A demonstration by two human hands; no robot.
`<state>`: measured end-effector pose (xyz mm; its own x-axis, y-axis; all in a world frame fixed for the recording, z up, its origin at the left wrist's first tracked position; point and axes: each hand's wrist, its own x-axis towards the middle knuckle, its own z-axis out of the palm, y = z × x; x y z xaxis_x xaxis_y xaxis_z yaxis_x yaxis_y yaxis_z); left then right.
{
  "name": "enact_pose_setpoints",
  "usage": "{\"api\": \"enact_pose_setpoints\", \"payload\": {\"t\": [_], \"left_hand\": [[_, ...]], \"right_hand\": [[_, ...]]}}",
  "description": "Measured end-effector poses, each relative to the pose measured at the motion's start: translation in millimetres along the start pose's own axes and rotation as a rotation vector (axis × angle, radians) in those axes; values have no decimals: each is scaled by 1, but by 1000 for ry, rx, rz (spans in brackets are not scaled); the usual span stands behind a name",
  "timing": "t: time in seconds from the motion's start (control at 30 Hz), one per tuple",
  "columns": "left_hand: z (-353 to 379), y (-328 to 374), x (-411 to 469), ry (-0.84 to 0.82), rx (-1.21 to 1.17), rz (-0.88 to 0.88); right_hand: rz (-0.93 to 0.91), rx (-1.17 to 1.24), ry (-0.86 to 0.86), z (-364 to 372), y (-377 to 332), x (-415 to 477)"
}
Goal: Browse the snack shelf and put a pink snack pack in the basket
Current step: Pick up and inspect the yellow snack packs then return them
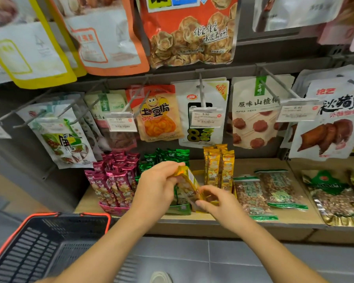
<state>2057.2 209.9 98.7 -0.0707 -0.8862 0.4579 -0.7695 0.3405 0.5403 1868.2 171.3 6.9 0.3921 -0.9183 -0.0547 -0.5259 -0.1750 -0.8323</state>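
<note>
The left grip point(157, 185) curls round the top end of a yellow snack pack point(187, 181) and the right grip point(215, 203) pinches its bottom end, so the pack hangs tilted between the two, above the front edge of the shelf point(251, 165). This reads as browsing, and the colour in hand is the wrong one. The pink snack packs point(114, 180) stand upright in their display box toward the left end of the shelf, just beside the green packs point(164, 158), and neither grip touches them. To do the step well, I would slot the yellow one back upright among the yellow packs point(219, 166) behind the right grip without toppling them. Then take a single pink pack by its top crimp and lift straight up, so its neighbours are not dragged out. The basket point(39, 240) sits low on the left, below the shelf's left corner, near enough for a one-handed drop.
</note>
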Motion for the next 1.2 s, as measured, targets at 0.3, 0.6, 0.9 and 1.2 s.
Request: {"api": "enact_pose_setpoints", "payload": {"t": [0.3,0.6,0.9,1.2], "left_hand": [[27,1,34,-410,383,165],[77,-37,86,-424,708,210],[101,-54,123,-445,790,99],[132,-61,135,-463,896,22]], "right_hand": [[92,212,221,26,26,37],[402,-346,349,19,96,41],[332,-158,401,23,121,46],[385,-148,350,22,129,45]]}}
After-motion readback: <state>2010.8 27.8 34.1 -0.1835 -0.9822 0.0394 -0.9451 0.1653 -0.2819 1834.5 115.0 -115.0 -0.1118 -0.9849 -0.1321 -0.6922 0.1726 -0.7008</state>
